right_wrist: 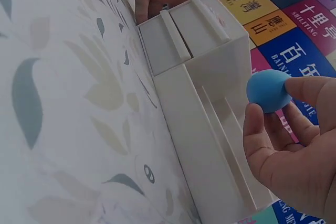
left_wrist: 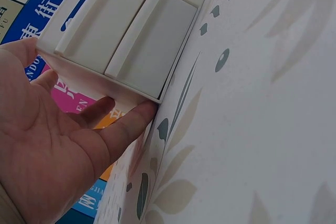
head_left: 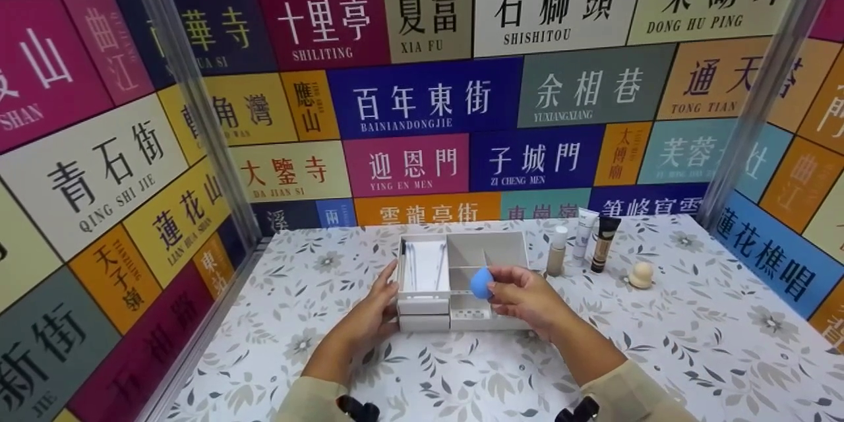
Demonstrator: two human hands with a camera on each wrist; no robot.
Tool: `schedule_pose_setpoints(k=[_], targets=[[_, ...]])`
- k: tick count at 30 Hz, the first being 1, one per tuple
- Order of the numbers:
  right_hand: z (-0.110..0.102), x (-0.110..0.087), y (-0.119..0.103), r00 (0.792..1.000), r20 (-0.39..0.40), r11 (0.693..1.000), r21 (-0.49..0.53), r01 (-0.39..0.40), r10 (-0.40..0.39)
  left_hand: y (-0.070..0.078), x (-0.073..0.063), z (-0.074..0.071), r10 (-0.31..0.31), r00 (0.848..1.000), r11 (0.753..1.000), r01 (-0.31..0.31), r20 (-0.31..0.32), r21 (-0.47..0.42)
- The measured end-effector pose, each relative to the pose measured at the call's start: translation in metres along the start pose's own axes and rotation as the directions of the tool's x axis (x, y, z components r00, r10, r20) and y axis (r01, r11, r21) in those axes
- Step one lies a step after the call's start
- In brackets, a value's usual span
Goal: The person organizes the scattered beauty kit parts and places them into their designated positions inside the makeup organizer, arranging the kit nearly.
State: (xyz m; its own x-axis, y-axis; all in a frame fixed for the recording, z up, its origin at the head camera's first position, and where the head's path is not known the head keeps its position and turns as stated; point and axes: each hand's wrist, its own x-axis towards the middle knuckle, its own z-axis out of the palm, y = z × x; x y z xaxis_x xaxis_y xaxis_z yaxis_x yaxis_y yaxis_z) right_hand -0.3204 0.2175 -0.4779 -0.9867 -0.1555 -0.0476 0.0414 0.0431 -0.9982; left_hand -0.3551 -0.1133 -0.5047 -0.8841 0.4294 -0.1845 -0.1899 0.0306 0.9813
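Note:
A white desktop organizer [head_left: 489, 323] with two drawers at its left front stands on the table. My right hand [head_left: 531, 300] pinches a blue makeup sponge [head_left: 482, 283] between thumb and fingers, in front of the organizer's right compartments in the head view. The right wrist view shows the sponge [right_wrist: 269, 91] raised beside the open compartments. My left hand [head_left: 369, 310] rests against the organizer's left side. Up close, the fingertips of my left hand [left_wrist: 58, 140] touch the side wall near the drawer fronts [left_wrist: 152, 45], the fingers fairly straight.
Thin white sticks [head_left: 425, 264] lie in the organizer's top left tray. To its right stand a foundation bottle [head_left: 556, 254], a white tube [head_left: 583, 234] and a black-capped tube [head_left: 602, 247]. A beige gourd-shaped sponge [head_left: 641, 275] sits farther right. A sign-covered wall [head_left: 422, 99] rises behind the table.

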Motion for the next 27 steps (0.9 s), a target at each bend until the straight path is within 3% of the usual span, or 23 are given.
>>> schedule_pose_setpoints(k=[12, 19, 27], targets=[[0.002, 0.006, 0.013, 0.998, -0.045, 0.996, -0.076, -0.039, 0.036, 0.001, 0.001, 0.002, 0.000, 1.000, 1.000, 0.000, -0.015, -0.013], [0.003, 0.008, 0.016, 0.997, -0.054, 0.994, -0.089, -0.059, 0.055, -0.002, -0.001, 0.001, 0.040, 0.999, 0.999, -0.040, 0.024, -0.010], [0.005, 0.008, 0.017, 0.994, -0.088, 0.985, -0.152, -0.078, 0.065, -0.001, -0.001, 0.000, 0.023, 1.000, 1.000, -0.023, 0.015, 0.002]])
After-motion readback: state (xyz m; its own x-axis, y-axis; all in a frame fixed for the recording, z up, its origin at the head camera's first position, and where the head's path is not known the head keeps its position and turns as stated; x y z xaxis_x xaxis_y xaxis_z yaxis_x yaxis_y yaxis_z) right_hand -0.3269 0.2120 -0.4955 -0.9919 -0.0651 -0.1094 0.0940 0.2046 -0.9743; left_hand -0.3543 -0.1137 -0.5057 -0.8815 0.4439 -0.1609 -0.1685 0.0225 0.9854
